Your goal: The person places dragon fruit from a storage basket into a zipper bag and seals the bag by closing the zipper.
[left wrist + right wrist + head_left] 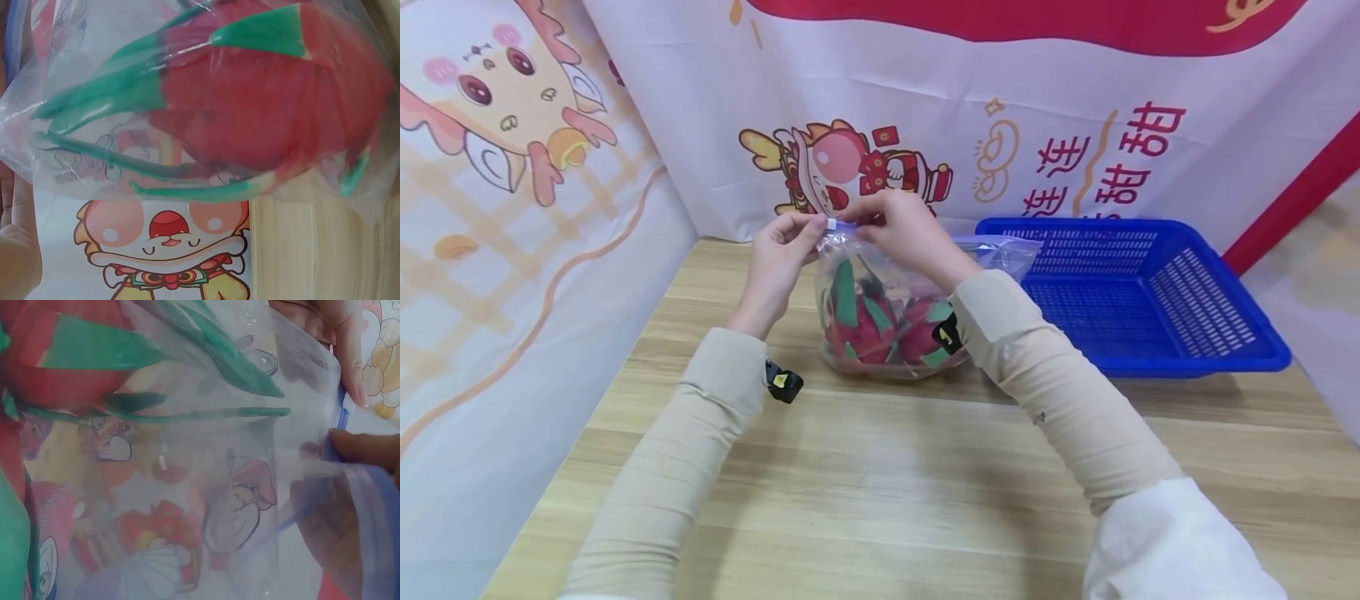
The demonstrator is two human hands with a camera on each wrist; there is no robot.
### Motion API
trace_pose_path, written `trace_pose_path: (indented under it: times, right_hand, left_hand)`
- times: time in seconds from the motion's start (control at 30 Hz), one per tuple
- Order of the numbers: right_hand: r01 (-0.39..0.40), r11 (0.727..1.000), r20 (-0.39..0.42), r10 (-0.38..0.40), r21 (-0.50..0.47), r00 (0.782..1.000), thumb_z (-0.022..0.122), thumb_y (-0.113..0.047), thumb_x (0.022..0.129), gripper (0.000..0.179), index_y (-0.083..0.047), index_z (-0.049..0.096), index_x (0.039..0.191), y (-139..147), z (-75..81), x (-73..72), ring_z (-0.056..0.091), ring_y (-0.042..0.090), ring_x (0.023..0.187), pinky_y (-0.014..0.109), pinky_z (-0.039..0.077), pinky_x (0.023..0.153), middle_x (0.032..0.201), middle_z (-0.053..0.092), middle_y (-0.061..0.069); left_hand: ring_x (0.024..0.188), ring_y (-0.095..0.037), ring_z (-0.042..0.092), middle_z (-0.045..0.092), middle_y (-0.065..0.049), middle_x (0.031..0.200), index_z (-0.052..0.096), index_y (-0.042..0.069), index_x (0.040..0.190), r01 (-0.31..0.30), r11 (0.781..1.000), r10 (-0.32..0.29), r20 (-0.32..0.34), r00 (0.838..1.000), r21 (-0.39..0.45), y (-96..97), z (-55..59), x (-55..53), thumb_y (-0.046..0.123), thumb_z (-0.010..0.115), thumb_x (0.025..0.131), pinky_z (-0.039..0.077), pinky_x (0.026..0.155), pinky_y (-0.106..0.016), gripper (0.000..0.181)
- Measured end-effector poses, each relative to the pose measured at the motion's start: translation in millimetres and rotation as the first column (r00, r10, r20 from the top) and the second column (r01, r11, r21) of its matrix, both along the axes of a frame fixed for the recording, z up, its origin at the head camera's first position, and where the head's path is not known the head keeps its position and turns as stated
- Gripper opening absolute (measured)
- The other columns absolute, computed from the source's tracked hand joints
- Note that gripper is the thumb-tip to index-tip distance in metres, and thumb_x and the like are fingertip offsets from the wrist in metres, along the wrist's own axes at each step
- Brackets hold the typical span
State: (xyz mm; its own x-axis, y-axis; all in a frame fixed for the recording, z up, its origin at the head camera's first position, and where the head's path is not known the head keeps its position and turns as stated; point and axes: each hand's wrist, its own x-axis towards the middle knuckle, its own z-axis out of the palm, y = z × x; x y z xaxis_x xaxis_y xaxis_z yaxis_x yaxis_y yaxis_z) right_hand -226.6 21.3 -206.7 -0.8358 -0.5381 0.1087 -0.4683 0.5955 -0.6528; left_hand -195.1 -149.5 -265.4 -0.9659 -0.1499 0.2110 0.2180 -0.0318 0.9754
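A clear zip bag stands on the table with dragon fruits inside, red with green scales. My left hand pinches the bag's top left corner beside the small white slider. Just right of it, my right hand pinches the blue zip edge between thumb and fingers. In the left wrist view one dragon fruit fills the bag close up. The right wrist view shows the blue zip strip at the bag's mouth, parted on the right hand's side.
A blue plastic basket with slotted walls sits right of the bag, partly behind it. Printed cloth hangs along the table's back edge, and another on the left. The wooden table extends in front.
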Motion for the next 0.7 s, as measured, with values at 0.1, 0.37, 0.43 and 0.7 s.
trace_pose_path:
  times: [0.1, 0.37, 0.43, 0.7]
  right_hand:
    - [-0.004, 1.000, 0.023, 0.005, -0.015, 1.000, 0.062, -0.017, 0.092, 0.028, -0.015, 0.067, 0.120, 0.3, -1.1, -0.1, 0.062, 0.015, 0.103, 0.026, 0.052, 0.091, 0.116, 0.069, 0.004]
    - [0.002, 0.999, 0.038, 0.000, -0.051, 0.999, 0.060, -0.024, 0.094, 0.028, -0.013, 0.069, 0.117, -4.2, -5.2, -0.1, 0.065, 0.013, 0.095, 0.025, 0.054, 0.085, 0.109, 0.071, 0.004]
    - [0.021, 0.998, 0.024, -0.020, -0.055, 1.000, 0.060, -0.025, 0.094, 0.026, -0.013, 0.071, 0.113, -5.4, -5.3, 0.3, 0.064, 0.012, 0.092, 0.024, 0.054, 0.082, 0.106, 0.072, 0.003]
    - [0.113, 0.994, 0.013, -0.113, -0.005, 0.993, 0.064, -0.032, 0.090, 0.024, -0.017, 0.075, 0.106, -3.6, 1.1, 4.0, 0.062, 0.010, 0.083, 0.024, 0.051, 0.072, 0.095, 0.074, 0.000]
  left_hand:
    - [0.078, -0.001, 0.062, 0.065, 0.011, 0.080, 0.065, 0.022, 0.083, -0.017, 1.000, 0.017, 0.017, 1.000, 0.017, 3.0, 1.3, -0.2, 0.018, 0.062, 0.091, 0.057, 0.073, -0.015, 0.010]
    - [0.076, -0.001, 0.062, 0.066, 0.011, 0.078, 0.067, 0.021, 0.079, -0.058, 0.998, 0.058, 0.014, 0.998, 0.010, 11.7, 3.4, -2.7, 0.021, 0.069, 0.087, 0.055, 0.072, -0.014, 0.008]
    - [0.075, -0.001, 0.062, 0.066, 0.011, 0.079, 0.067, 0.021, 0.078, -0.064, 0.998, 0.064, 0.007, 0.998, 0.009, 12.6, 3.2, -2.9, 0.020, 0.068, 0.088, 0.055, 0.072, -0.013, 0.010]
    - [0.072, 0.001, 0.061, 0.066, 0.013, 0.075, 0.065, 0.019, 0.080, -0.040, 0.999, 0.041, 0.043, 0.998, -0.020, 16.0, 3.8, -4.6, 0.023, 0.064, 0.090, 0.055, 0.069, -0.013, 0.011]
